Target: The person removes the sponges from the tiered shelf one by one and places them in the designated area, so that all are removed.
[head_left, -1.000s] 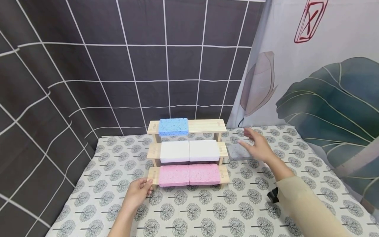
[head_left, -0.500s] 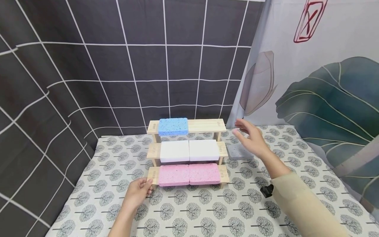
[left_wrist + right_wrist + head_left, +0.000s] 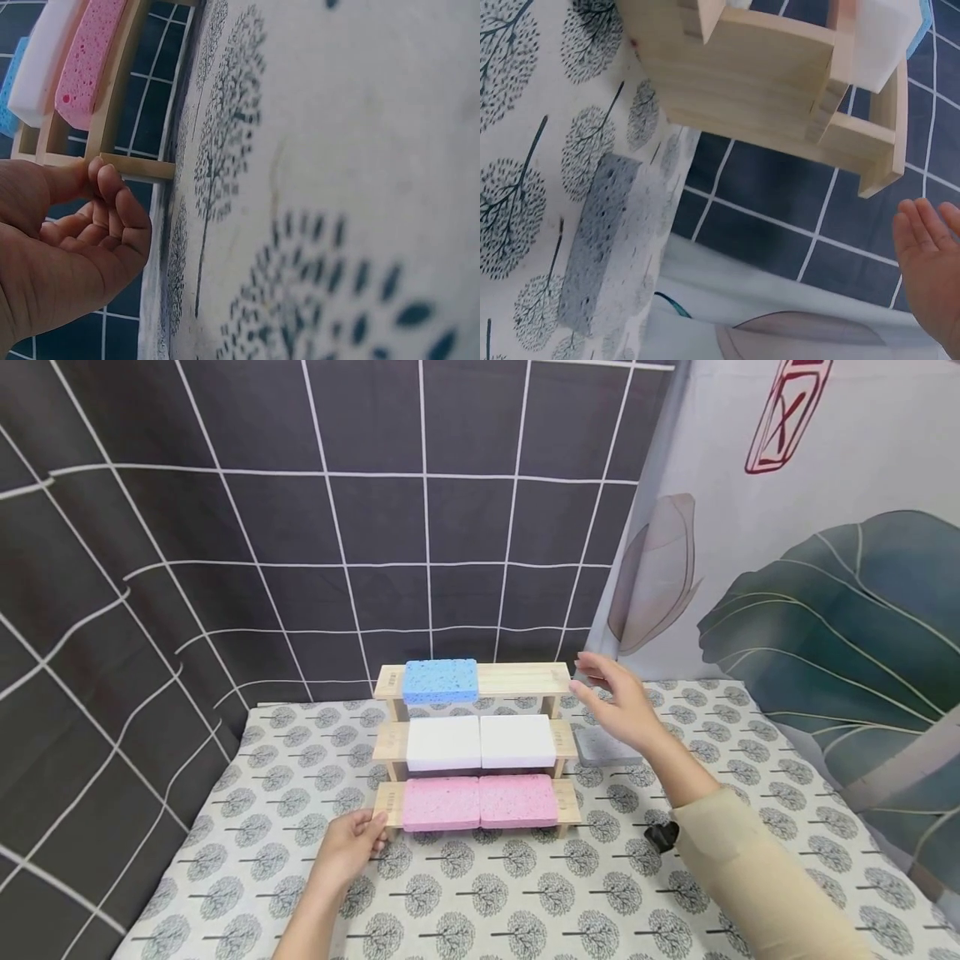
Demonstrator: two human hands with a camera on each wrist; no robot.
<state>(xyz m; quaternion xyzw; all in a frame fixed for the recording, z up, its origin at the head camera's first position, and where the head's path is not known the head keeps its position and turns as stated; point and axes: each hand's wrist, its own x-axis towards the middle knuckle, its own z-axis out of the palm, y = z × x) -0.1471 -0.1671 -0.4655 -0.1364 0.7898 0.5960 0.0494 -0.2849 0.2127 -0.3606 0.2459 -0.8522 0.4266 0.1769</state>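
A three-step wooden rack (image 3: 390,742) stands on the cloth. On its bottom step lie two pink sponges (image 3: 441,803), and on the middle step two white sponges (image 3: 517,741). One blue sponge (image 3: 440,680) occupies the left part of the top step, with bare wood to its right. My left hand (image 3: 351,843) pinches the left end of the bottom step between thumb and curled fingers, as the left wrist view (image 3: 82,240) also shows. Beside the top step's right end is my right hand (image 3: 617,700), fingers extended and holding nothing. Below it a grey sponge (image 3: 600,748) lies on the cloth.
A tree-print cloth (image 3: 480,910) covers the table. Dark gridded fabric (image 3: 375,518) hangs close behind the rack and along the left. A pale leaf-print curtain (image 3: 720,568) hangs at the right. A small black object (image 3: 662,837) sits at the right sleeve.
My right hand has moved left and up, from above the grey sponge to the top step's right end. The grey sponge and my left hand have stayed in place.
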